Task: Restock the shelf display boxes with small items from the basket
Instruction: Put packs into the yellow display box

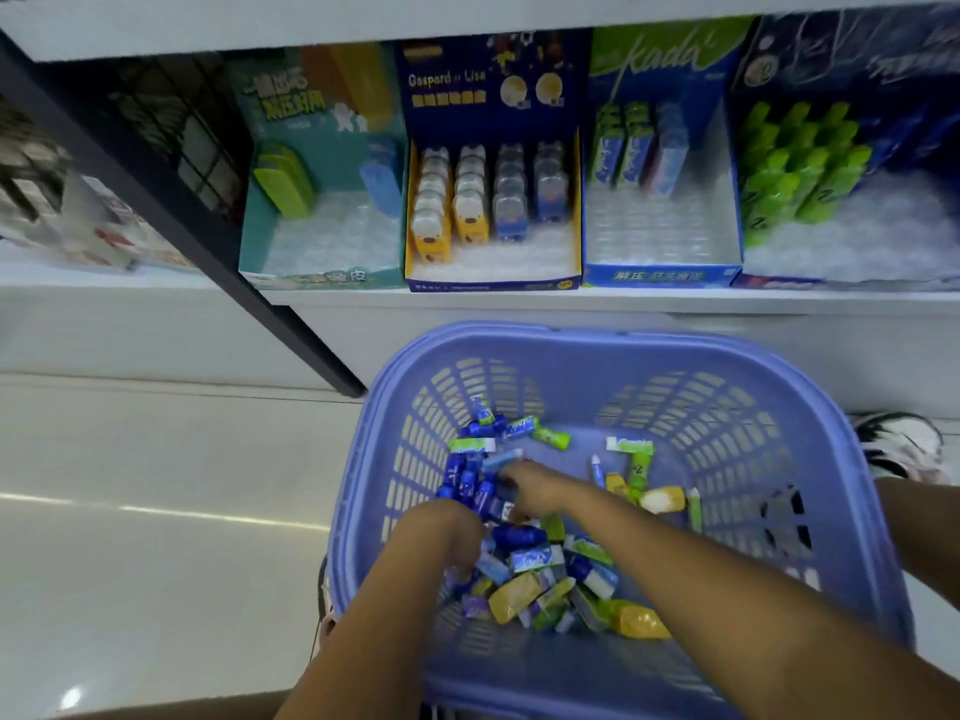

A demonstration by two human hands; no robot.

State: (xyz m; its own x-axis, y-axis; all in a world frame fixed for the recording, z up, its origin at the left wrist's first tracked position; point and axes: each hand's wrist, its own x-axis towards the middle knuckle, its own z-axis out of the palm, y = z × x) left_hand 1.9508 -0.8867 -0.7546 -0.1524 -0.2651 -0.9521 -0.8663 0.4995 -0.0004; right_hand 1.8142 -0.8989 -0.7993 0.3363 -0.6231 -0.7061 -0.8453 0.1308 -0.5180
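Both hands down in the purple basket [727, 350], among small items [524, 558] piled at its bottom. Left hand [441, 532] fingers buried in the pile, right hand [530, 491] over blue tubes [467, 483]; grasp cannot be told, blurred. Beyond, 4 part-filled display boxes [660, 275] on the shelf [519, 304].

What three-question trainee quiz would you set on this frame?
1. True or false: the left hand and the right hand are both inside the basket.
2. How many display boxes stand on the shelf? A two, B four, C six.
3. Fill in: the teal box is the ___most of them.
Key: 1 true; 2 B; 3 left.
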